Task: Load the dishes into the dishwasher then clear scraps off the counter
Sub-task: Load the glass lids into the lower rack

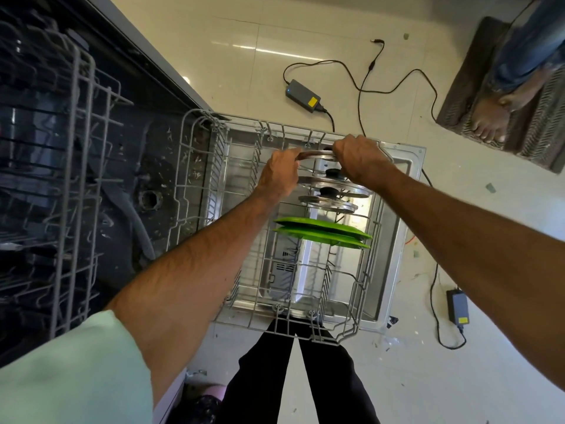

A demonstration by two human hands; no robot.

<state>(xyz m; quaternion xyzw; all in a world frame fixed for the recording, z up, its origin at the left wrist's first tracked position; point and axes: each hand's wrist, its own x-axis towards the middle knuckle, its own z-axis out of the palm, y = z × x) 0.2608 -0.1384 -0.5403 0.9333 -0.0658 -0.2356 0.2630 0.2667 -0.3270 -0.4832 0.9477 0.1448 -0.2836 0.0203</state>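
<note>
While the person stood over the open dishwasher, both hands were at the far end of the grey wire lower rack (195, 166), which sat drawn out over the lowered stainless-steel door (394, 246). The left hand (279, 175) and the right hand (359, 160) each held one side of a round glass lid with a metal rim (315, 154). The grip of each hand was closed round that rim, fingers curled over it. The lid was on edge at the far end of the plate row; whether it was seated between the tines could not be told.

Just nearer the person, a larger glass lid with a black knob (336, 182) stood upright in the same row, and a smaller glass lid with a black knob (330, 205) stood in front of it. Nearer still, two bright green round plates (321, 228) stood on edge side by side, close together.

To the left, the grey wire upper rack (79, 148) projected from the dark tub; its contents could not be made out. Pale flecks lay on the tub floor (189, 172).

On the cream tiled floor (244, 56) beyond the door lay a grey power adapter with a yellow label (303, 95), its black cable trailing. A second grey adapter (458, 306) lay to the right of the door. A dark ribbed mat (470, 87) lay at the upper right, with another person's bare foot (489, 117) on it.
</note>
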